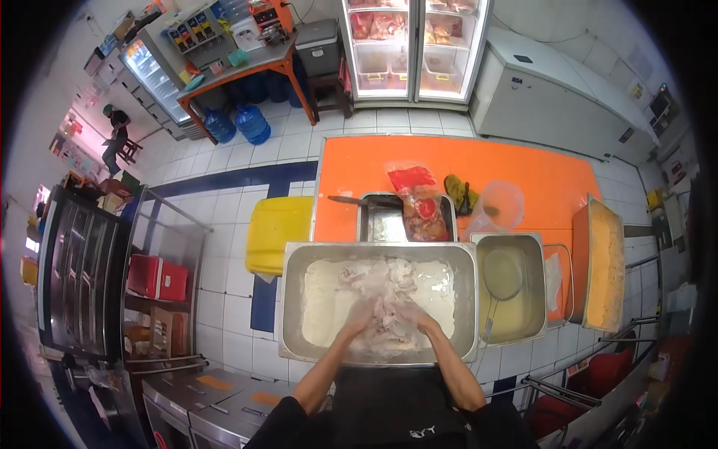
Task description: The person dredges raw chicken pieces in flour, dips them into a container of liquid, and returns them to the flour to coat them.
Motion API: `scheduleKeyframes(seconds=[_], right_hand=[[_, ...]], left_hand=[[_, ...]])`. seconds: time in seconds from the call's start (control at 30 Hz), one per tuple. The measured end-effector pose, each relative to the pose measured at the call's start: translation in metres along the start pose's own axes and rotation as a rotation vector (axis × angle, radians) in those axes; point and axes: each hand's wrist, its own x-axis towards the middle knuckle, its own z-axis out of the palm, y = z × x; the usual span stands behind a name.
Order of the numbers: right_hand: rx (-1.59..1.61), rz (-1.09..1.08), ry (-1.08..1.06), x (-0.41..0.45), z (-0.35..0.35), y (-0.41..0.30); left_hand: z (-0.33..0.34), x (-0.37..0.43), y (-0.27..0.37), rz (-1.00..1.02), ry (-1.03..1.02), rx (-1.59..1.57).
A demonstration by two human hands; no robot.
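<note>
A deep steel pan [294, 303] of white flour [331, 297] lies right in front of me. My left hand [363, 313] and my right hand [412, 314] are both down in it, facing each other and blurred by flour and motion. Between them are flour-coated pieces [387, 317], apparently raw meat. More coated pieces [392, 274] lie towards the pan's far side. Whether my fingers grip any piece is hidden by the blur. Right of the pan, a smaller steel container [535, 314] holds cloudy yellowish liquid and a round strainer [502, 275] with a long handle.
Behind the pan, a plastic bag of meat [424, 216] rests on a steel tray [373, 224], beside a clear plastic jug [499, 205]. The orange table [359, 163] carries an orange-crumb-filled tray [604, 269] at right. A yellow lid or bin [280, 236] stands left. One person [116, 134] is far off.
</note>
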Motion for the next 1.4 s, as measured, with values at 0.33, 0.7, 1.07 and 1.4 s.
scheduleKeyframes(seconds=[0.33,0.7,1.07,1.4], right_hand=[[-0.442,0.009,-0.106,-0.039,-0.043,0.008],[0.061,-0.150,-0.051,-0.039,-0.015,-0.012],[-0.725,-1.097,-0.004,-0.027,0.059,-0.036],[-0.316,-0.691,-0.180,-0.020,0.101,-0.040]], left_hand=[[-0.070,-0.041,-0.037,-0.289,-0.232,0.242],[-0.018,-0.010,-0.036,0.289,0.043,0.070],[-0.037,-0.012,-0.028,0.178,0.404,-0.202],[-0.048,-0.013,0.021,-0.080,0.214,-1.260]])
